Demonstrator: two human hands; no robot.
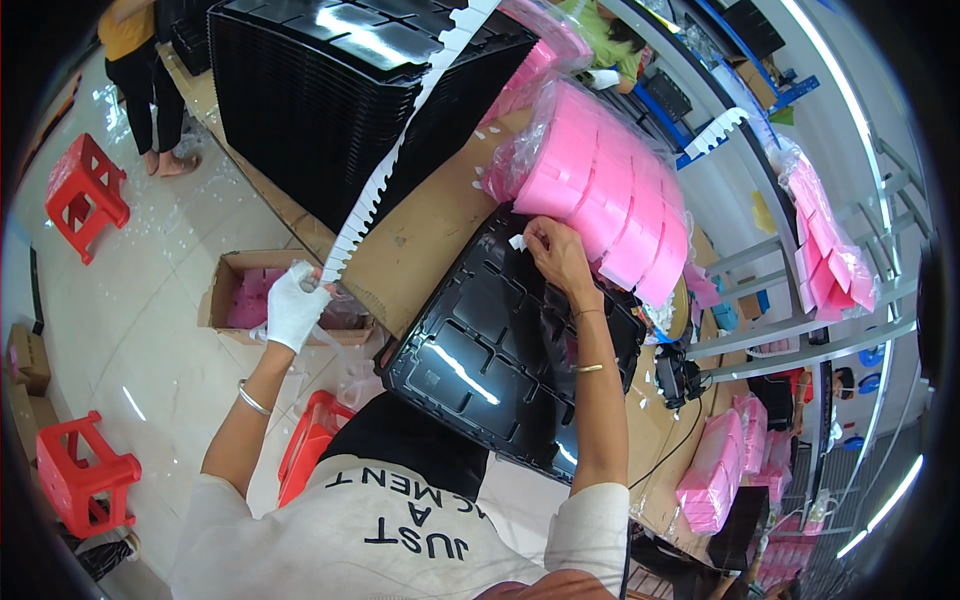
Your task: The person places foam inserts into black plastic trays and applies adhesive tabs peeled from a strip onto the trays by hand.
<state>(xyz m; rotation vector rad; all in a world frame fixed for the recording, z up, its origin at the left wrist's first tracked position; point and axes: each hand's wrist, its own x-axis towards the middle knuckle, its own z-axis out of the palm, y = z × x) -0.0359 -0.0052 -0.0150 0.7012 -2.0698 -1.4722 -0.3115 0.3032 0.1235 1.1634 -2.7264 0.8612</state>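
My left hand [297, 308], in a white glove, pinches the lower end of a long white strip [372, 188] with a notched edge. The strip rises away past a tall stack of black plastic trays [290, 130]. A single glossy black tray [470, 335] with moulded ribs lies in front of me, tilted across the table edge. Over its far edge is my bare right hand [560, 258], fingers curled together. A small white tab [517, 242] shows beside those fingertips; whether they hold anything is hidden.
Bundled pink sheets [600, 180] in clear film stand just beyond the tray. An open carton [225, 290] with pink pieces sits left of the table. Red stools [85, 190] stand on the floor. One person [140, 70] is far left, another [610, 50] across the table.
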